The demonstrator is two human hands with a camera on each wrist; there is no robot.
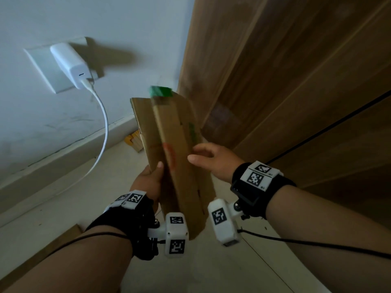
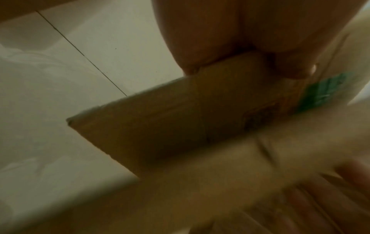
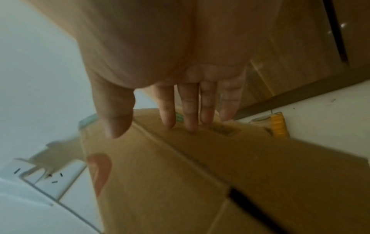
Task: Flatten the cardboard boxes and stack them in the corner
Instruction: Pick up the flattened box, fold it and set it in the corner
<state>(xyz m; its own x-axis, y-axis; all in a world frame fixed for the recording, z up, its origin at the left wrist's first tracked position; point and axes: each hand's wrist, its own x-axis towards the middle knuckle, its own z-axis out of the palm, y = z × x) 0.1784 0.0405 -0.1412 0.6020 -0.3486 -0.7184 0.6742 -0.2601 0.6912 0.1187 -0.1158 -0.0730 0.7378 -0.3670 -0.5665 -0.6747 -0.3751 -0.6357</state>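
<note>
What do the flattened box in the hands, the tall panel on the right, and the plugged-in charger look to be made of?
Flattened box: brown corrugated cardboard, matte; a fluted edge shows at its upper left, with printed red and green marks. The left hand grips it.
Tall panel: wood or wood-look laminate, judging by the grain lines; which one is unclear.
Charger: smooth white plastic, slightly glossy.

No readable text anywhere tbh. The cardboard box (image 1: 169,144) has red and green print, way too blurry; wrist bands (image 1: 257,175) just carry black-and-white square marker codes.
</note>
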